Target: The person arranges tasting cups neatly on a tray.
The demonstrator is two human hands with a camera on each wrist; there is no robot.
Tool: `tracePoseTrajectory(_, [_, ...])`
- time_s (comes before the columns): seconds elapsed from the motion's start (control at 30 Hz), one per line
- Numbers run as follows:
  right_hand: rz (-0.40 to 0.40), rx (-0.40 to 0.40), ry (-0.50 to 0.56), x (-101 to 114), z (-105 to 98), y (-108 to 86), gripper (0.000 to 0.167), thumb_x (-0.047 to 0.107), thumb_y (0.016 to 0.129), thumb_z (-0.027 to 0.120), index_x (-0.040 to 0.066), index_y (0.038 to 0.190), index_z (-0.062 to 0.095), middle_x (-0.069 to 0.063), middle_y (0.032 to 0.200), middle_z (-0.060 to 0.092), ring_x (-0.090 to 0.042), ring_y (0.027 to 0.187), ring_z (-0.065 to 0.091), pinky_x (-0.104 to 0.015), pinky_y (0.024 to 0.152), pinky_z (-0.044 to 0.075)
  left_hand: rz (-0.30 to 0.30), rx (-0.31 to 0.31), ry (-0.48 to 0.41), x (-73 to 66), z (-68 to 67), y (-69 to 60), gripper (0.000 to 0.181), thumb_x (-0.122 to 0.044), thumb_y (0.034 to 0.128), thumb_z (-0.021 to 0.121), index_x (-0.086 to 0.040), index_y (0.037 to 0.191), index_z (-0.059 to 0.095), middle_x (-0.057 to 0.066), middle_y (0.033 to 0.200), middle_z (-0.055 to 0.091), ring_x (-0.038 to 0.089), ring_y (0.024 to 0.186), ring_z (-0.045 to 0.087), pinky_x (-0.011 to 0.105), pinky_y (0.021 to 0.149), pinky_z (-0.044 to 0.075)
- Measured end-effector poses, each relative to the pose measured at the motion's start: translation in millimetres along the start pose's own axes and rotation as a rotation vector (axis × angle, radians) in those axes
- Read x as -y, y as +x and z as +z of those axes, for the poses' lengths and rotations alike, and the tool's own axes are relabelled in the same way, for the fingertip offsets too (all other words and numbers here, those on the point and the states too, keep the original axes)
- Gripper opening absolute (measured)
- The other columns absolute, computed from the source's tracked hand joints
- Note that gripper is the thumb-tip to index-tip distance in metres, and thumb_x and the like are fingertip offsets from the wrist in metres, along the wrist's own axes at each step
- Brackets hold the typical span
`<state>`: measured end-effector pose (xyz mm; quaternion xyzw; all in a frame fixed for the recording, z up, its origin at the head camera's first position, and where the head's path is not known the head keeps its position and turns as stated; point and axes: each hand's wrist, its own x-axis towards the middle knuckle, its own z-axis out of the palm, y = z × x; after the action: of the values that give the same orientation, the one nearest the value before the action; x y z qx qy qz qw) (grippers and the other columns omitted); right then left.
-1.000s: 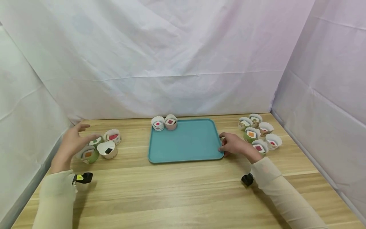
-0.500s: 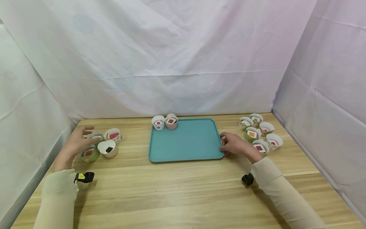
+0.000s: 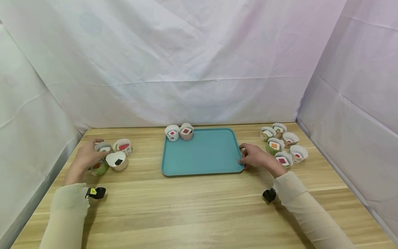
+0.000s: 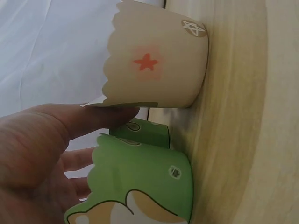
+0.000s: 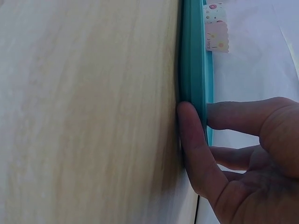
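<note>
In the head view, my left hand (image 3: 85, 155) reaches over a group of paper baking cups at the left. Its thumb and fingers are spread around the rear green cup (image 3: 106, 145); whether they touch it is unclear. The left wrist view has the thumb running between a beige cup (image 4: 159, 56) with a red star and a front green cup (image 4: 140, 163), with fingertips hidden. My right hand (image 3: 256, 156) pinches the right edge of a teal tray (image 3: 203, 152). Two baking cups stand at the tray's back left corner, one white (image 3: 172, 137) and one pink (image 3: 187, 135).
Another white baking cup (image 3: 122, 147) holding something red stands beside the left group. Several filled baking cups, among them a green one (image 3: 273, 151), cluster right of my right hand. White cloth (image 3: 186, 69) hangs behind the wooden table (image 3: 180, 211) and at both sides.
My left hand has moved slightly right and lower over the left baking cups, its thumb and fingers coming around the rear green one. My right hand stays on the tray edge.
</note>
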<state>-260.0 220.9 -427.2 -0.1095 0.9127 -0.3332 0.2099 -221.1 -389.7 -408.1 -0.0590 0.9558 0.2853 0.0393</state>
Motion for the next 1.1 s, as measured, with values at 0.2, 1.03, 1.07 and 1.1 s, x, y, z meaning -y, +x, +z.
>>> tracePoseTrajectory(0.2, [-0.007, 0.004, -0.006, 0.6, 0.1, -0.1, 0.069, 0.008, 0.094, 0.072, -0.011, 0.150, 0.036, -0.019, 0.101, 0.062, -0.018, 0.070, 0.068, -0.033, 0.066, 0.064, -0.006, -0.011, 0.019, -1.2, 1.0, -2.2, 0.075, -0.026, 0.0977, 0.066, 0.013, 0.151, 0.031, 0.045, 0.135, 0.045, 0.046, 0.102, 0.053, 0.045, 0.076, 0.052])
tracePoseTrajectory(1.03, [-0.030, 0.009, -0.018, -1.3, -0.6, -2.3, 0.069, 0.010, 0.096, 0.070, -0.011, 0.151, 0.034, -0.015, 0.098, 0.061, -0.017, 0.070, 0.066, -0.032, 0.068, 0.063, -0.052, -0.114, 0.036, -3.3, -1.7, -5.6, 0.082, -0.046, 0.0974, 0.063, 0.007, 0.154, 0.037, 0.040, 0.137, 0.049, 0.048, 0.107, 0.056, 0.051, 0.074, 0.055])
tracePoseTrajectory(1.07, [-0.033, 0.009, -0.014, -1.6, -0.7, -2.5, 0.069, 0.010, 0.096, 0.071, -0.012, 0.150, 0.034, -0.014, 0.097, 0.061, -0.017, 0.070, 0.066, -0.031, 0.067, 0.062, -0.049, -0.116, 0.034, -3.9, -2.0, -5.9, 0.082, -0.046, 0.0975, 0.063, 0.007, 0.154, 0.036, 0.040, 0.139, 0.048, 0.049, 0.109, 0.055, 0.054, 0.076, 0.054])
tracePoseTrajectory(1.1, [-0.036, 0.009, -0.010, -1.8, -0.7, -2.7, 0.069, 0.010, 0.096, 0.071, -0.012, 0.150, 0.034, -0.014, 0.097, 0.061, -0.017, 0.070, 0.066, -0.032, 0.067, 0.063, -0.049, -0.116, 0.030, -4.4, -2.3, -6.3, 0.082, -0.047, 0.0977, 0.063, 0.006, 0.155, 0.036, 0.040, 0.140, 0.047, 0.050, 0.111, 0.054, 0.056, 0.078, 0.054])
